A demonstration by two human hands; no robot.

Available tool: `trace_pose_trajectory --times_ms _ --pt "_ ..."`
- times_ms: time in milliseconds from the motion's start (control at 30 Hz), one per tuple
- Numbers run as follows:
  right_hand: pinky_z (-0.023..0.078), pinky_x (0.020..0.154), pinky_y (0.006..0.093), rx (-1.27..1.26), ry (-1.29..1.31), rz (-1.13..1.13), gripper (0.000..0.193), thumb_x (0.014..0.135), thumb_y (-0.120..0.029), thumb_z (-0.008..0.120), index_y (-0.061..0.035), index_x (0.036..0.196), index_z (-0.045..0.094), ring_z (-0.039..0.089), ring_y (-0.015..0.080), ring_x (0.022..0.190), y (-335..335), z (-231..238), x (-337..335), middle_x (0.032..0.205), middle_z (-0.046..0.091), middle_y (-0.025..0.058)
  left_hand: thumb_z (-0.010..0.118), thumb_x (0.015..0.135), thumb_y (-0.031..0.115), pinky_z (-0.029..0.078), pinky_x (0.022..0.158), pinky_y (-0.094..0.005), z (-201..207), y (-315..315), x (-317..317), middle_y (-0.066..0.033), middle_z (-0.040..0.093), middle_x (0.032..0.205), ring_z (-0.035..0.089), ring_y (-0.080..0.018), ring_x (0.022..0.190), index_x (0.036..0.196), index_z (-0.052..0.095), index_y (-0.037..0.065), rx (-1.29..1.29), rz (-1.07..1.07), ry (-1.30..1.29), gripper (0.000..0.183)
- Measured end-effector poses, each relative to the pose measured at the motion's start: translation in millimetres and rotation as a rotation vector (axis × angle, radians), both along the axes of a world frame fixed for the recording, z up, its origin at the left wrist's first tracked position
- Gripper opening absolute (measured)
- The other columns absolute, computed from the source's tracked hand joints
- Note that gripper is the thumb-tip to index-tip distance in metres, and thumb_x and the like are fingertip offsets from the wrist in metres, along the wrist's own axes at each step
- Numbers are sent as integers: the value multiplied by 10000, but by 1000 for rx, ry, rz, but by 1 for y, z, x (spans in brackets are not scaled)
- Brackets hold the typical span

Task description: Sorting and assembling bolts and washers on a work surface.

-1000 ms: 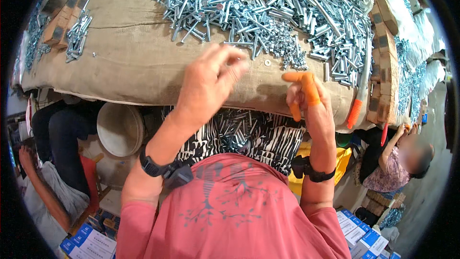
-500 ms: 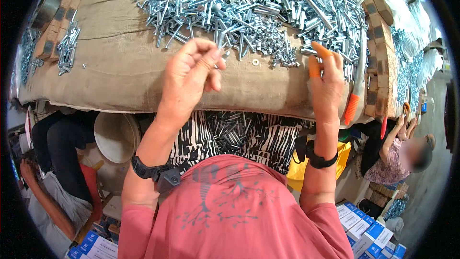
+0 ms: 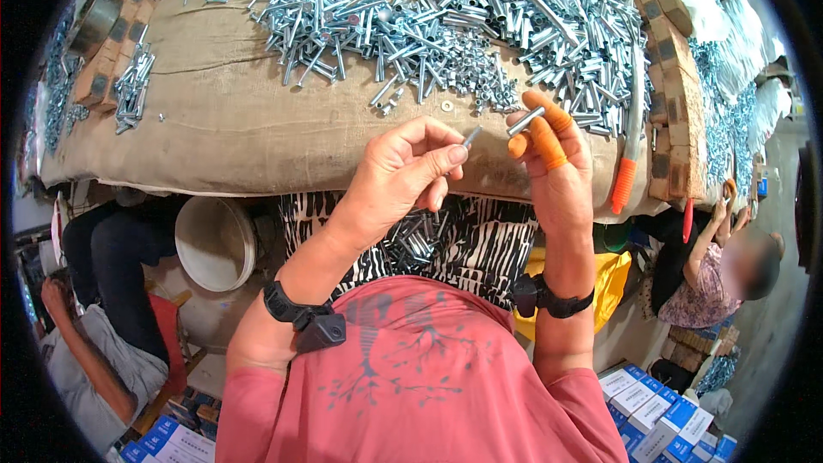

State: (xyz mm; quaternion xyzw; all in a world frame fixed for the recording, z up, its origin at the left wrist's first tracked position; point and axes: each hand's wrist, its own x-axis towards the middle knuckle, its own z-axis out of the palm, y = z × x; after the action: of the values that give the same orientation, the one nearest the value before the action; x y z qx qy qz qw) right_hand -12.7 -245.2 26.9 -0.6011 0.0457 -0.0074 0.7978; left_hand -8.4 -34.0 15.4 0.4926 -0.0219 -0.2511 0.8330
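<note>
My left hand point(image 3: 396, 173) pinches a thin metal bolt point(image 3: 472, 135) between thumb and forefinger, its end pointing toward my right hand. A short, shiny metal tube point(image 3: 525, 122) is gripped by my right hand point(image 3: 561, 173), which wears orange finger covers point(image 3: 549, 142). Bolt and tube are apart, both held above the near edge of the cloth-covered table point(image 3: 257, 133). Just beyond lie a small washer point(image 3: 447, 106), a heap of small nuts point(image 3: 480, 77), a spread of bolts point(image 3: 321, 13) and a pile of metal tubes point(image 3: 591, 43).
Black parts point(image 3: 416, 238) rest in my lap. A tool with an orange grip point(image 3: 624, 185) lies at the right, beside wooden blocks point(image 3: 677, 111). A white bucket point(image 3: 214, 244) stands at left. One person point(image 3: 99, 360) sits at left, another point(image 3: 699, 287) at right. Blue-white boxes point(image 3: 660, 411) are lower right.
My left hand has moved right and closer to me, and a bolt now shows in its fingers. My right hand has shifted slightly left, its fingers now visibly holding a tube.
</note>
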Motion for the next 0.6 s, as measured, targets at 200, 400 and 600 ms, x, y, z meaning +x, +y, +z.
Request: trace_pose_trajectory --times_ms 200,400,600 --pt "503 712 226 116 -2 56 351 997 -122 502 -25 1334 481 648 135 820 12 -2 -8 1093 654 123 639 932 155 401 454 -178 2 0 -2 -33 622 785 539 -45 534 1005 609 38 79 -16 -26 141" --pt "496 661 227 147 2 89 382 1000 -139 498 -51 1370 453 642 129 776 18 0 -8 1095 651 131 624 945 170 393 436 -173 2 4 -2 -3 606 746 552 -32 519 983 619 39 90 13 -79 137" --pt "479 703 218 83 38 9 361 989 -145 533 -56 1336 494 623 119 773 28 2 -6 1072 651 92 625 942 158 390 435 -174 1 8 -2 -5 607 741 551 -35 511 980 621 30 83 18 -80 133"
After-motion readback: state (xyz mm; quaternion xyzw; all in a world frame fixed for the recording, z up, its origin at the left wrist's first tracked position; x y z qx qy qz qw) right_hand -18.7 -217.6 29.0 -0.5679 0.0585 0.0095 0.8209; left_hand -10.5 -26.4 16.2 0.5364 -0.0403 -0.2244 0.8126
